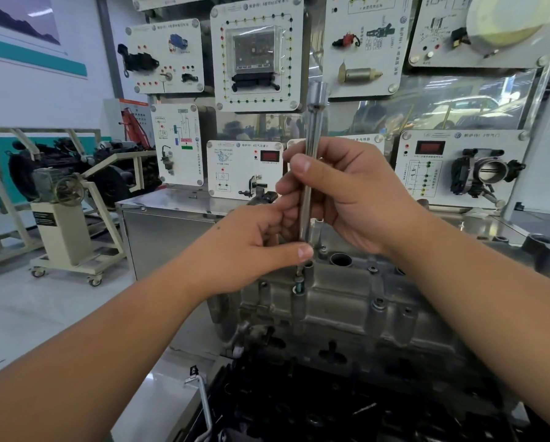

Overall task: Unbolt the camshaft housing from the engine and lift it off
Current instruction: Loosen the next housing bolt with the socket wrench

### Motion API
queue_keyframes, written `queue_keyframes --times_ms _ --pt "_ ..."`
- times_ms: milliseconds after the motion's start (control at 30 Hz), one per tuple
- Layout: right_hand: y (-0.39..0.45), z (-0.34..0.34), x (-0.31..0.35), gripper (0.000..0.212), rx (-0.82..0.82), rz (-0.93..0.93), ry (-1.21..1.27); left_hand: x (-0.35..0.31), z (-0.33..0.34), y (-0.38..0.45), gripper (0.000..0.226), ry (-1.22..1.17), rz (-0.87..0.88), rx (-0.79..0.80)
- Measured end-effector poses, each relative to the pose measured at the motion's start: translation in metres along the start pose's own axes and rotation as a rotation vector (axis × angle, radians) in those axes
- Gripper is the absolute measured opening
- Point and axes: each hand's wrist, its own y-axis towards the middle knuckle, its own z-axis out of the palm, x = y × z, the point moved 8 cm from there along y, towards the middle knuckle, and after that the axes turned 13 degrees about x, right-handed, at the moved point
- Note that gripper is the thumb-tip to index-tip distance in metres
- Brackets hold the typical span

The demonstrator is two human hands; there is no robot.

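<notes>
Behind the engine stands a wall of white display panels (254, 55) on a metal cabinet (171, 224). Right hand (347, 199) fingers curl round an upright extension bar (311, 161), its socket end uppermost. Left hand (251, 253) pinches the bar's lower end, thumb (299, 252) pressed just above a bolt (299, 283) in the camshaft housing (347, 301), which sits on the engine (331, 393).

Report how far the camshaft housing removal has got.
Done: one bolt stands raised from its hole. In hand: both the right hand and left hand hold the extension bar upright above it. Left: other bolts remain seated, and the camshaft housing still sits on the engine.
</notes>
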Motion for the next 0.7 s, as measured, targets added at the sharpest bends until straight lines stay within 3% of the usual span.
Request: queue_keyframes --times_ms 100,233,467,567,700 --pt "0.001 0.003 0.000 0.028 0.074 0.041 0.037 0.000 0.001 -0.002 0.013 -0.035 0.001 0.022" --pt "0.000 0.007 0.001 0.030 0.139 0.065 0.035 -0.007 0.005 -0.001 0.029 -0.016 0.016 0.062" --pt "-0.002 -0.002 0.012 0.015 -0.040 -0.063 -0.219 0.003 -0.002 -0.003 0.037 0.046 -0.055 -0.017" --pt "-0.002 0.004 0.011 0.017 0.042 -0.038 -0.185 0.002 0.002 -0.002 0.015 -0.048 -0.032 0.036" --pt "-0.002 0.005 0.012 0.022 0.080 -0.026 -0.121 0.001 0.003 0.000 0.008 -0.006 -0.024 0.062"
